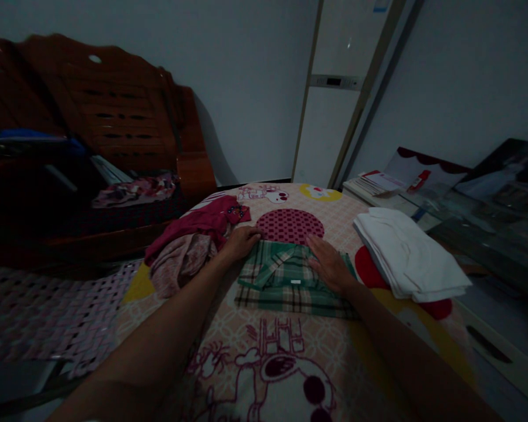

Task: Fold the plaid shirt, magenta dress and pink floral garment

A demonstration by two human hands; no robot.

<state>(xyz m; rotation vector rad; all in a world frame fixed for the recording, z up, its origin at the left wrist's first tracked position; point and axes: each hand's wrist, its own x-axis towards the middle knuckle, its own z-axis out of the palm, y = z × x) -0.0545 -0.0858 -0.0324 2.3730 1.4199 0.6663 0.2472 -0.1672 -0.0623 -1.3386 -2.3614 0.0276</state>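
Hands apart. Left hand [241, 242] at the plaid garment's [286, 298] eleven o'clock corner, fingers curled; pinching or resting, cannot tell. Right hand [331, 265] spread at one o'clock, probably to flatten cloth. Garment lies mid-cover [334, 340], likely for even reach. Rumpled magenta clothing [198, 228] at ten; white folded stack [409, 255] near three, seemingly set aside.

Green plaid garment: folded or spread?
Folded: the green plaid garment lies as a compact rectangle with overlapping layers showing, the right hand at its upper right.

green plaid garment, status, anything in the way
Left grip at far left corner, right grip at right side. Green plaid garment lying folded. White cloth stack apart, to right.
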